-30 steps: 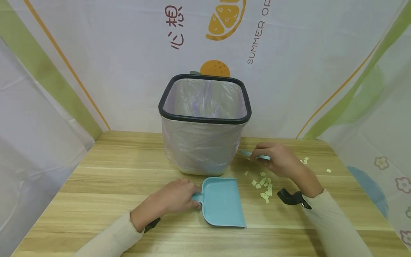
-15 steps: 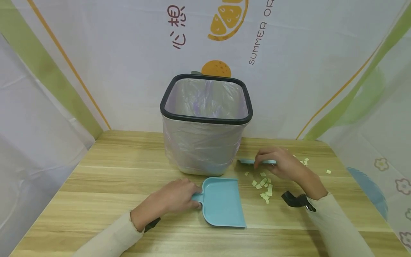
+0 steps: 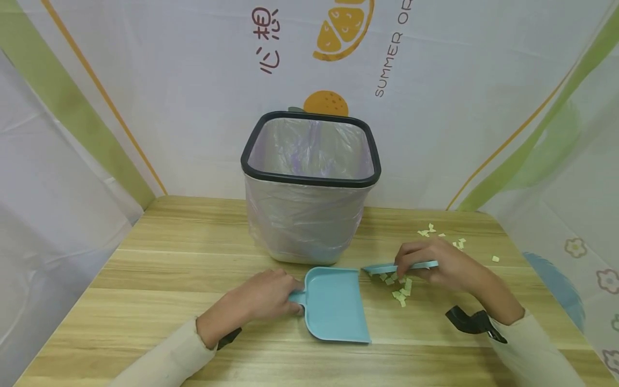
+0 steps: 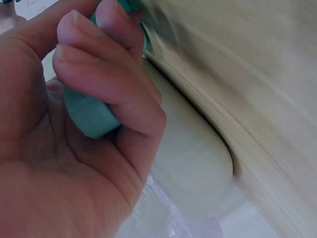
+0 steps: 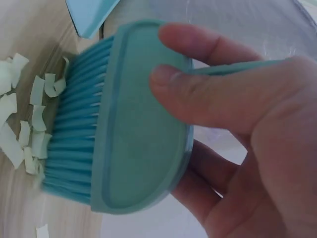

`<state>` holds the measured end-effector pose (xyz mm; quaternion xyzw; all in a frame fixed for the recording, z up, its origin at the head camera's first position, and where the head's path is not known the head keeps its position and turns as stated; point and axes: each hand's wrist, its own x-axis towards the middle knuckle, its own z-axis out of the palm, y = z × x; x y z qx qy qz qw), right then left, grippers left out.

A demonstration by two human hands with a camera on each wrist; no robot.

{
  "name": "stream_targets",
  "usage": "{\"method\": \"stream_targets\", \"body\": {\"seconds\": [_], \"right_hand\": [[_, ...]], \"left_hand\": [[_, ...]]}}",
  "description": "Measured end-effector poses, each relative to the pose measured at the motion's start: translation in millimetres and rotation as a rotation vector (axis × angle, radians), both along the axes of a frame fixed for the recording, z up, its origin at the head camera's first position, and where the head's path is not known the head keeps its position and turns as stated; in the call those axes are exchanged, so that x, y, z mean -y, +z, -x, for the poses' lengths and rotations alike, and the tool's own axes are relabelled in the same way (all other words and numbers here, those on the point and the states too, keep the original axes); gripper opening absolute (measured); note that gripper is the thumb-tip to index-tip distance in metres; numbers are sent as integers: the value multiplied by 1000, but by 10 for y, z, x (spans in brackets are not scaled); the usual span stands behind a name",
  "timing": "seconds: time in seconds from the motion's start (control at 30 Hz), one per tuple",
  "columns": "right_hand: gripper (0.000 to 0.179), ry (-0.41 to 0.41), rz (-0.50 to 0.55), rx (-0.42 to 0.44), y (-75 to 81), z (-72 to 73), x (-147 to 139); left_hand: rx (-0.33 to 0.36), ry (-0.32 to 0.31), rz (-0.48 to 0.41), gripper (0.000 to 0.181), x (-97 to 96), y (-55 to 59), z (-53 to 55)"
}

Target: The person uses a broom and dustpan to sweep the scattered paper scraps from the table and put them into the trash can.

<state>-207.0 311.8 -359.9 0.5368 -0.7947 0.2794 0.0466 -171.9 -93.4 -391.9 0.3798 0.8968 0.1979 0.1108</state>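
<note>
My left hand (image 3: 271, 295) grips the short handle (image 4: 91, 115) of a light blue dustpan (image 3: 336, 303), which lies on the table with its straight edge facing right. In my right hand (image 3: 435, 260) is a small blue hand brush (image 5: 143, 119), pinched between thumb and fingers at its head. The brush's bristles (image 5: 77, 124) meet a cluster of pale yellow paper scraps (image 5: 37, 116) on the tabletop. Part of that cluster (image 3: 401, 294) shows just right of the dustpan's edge, partly hidden behind the brush in the head view.
A waste bin (image 3: 309, 215) with a black rim and a clear plastic liner stands behind the dustpan. More paper scraps (image 3: 427, 231) lie farther back on the right of the wooden table (image 3: 193, 231). Printed white cloth (image 3: 193, 107) hangs at the back and sides.
My right hand has drawn the brush nearer and slightly right, from beside the bin to the scraps by the dustpan, uncovering scraps farther back. The left hand and dustpan have stayed put.
</note>
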Motion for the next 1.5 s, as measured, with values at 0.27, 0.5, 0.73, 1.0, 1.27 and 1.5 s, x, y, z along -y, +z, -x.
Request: {"method": "stream_targets", "body": {"seconds": [0.27, 0.5, 0.73, 1.0, 1.27, 1.5], "right_hand": [[61, 5, 0, 19, 97, -173, -65], [52, -283, -54, -157, 169, -291, -86], [32, -442, -192, -244, 111, -344, -77], [29, -427, -164, -163, 55, -345, -21], [33, -324, -82, -115, 72, -351, 124], [34, -366, -83, -131, 162, -385, 155]], "left_hand": [[-10, 2, 6, 23, -7, 13, 0], [-19, 2, 18, 23, -18, 4, 1], [-21, -3, 21, 23, -21, 3, 3], [-16, -6, 14, 24, -23, 5, 4], [-1, 3, 9, 25, -17, 9, -2], [-14, -10, 13, 26, -24, 13, 2]]}}
